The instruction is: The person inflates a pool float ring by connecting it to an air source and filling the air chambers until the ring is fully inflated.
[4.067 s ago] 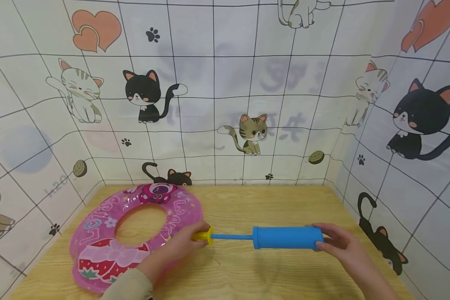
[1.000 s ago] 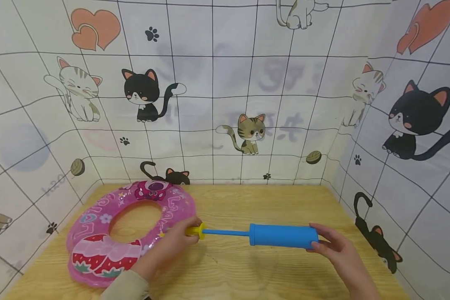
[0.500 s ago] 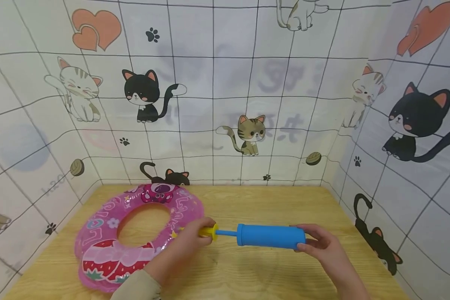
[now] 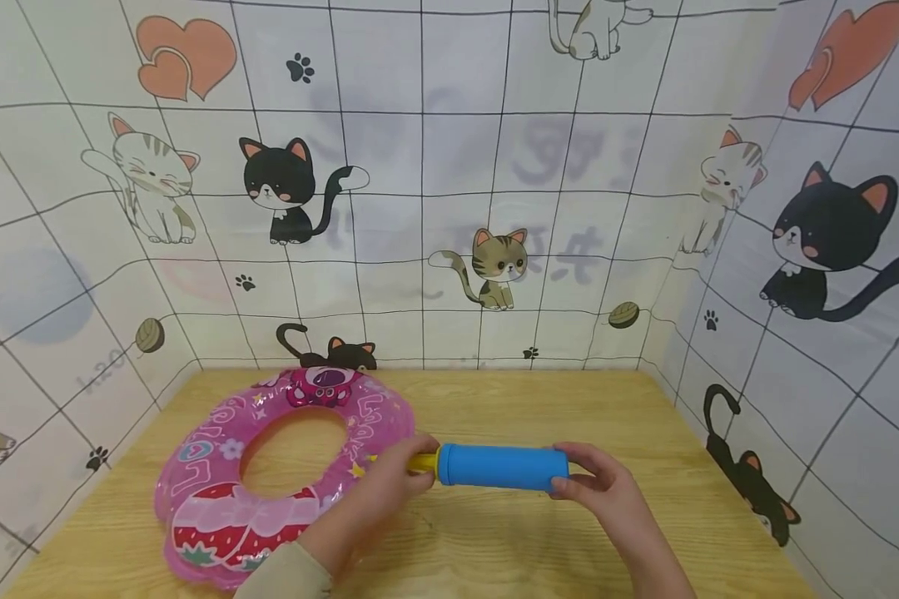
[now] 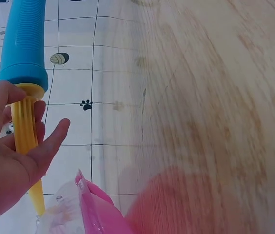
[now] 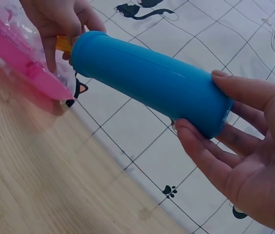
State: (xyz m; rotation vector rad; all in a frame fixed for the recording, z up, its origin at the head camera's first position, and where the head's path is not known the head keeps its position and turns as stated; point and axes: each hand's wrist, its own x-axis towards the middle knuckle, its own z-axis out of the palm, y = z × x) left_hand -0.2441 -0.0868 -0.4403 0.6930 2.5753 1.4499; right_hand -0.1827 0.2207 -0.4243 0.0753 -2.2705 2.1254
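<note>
Your two forearms come in from the near edge and turn inward, the left one in a single pale sleeve [image 4: 288, 574]. Your left hand [image 4: 393, 474] is clamped on the one yellow handle [image 5: 24, 124], with one finger sticking out free of it. Your right hand [image 4: 603, 482] has thumb and fingers curled round the far end of the one blue pump barrel [image 4: 502, 467]. The barrel lies nearly level between your hands, raised above the table [image 4: 539, 403], its collar against the handle. One pink swim ring [image 4: 198, 466] is beside your left hand; you can't tell whether the handle's tapered tip touches it. Beyond stand the cat-printed walls [image 4: 419, 166], with two yarn-ball prints and two orange heart designs.
</note>
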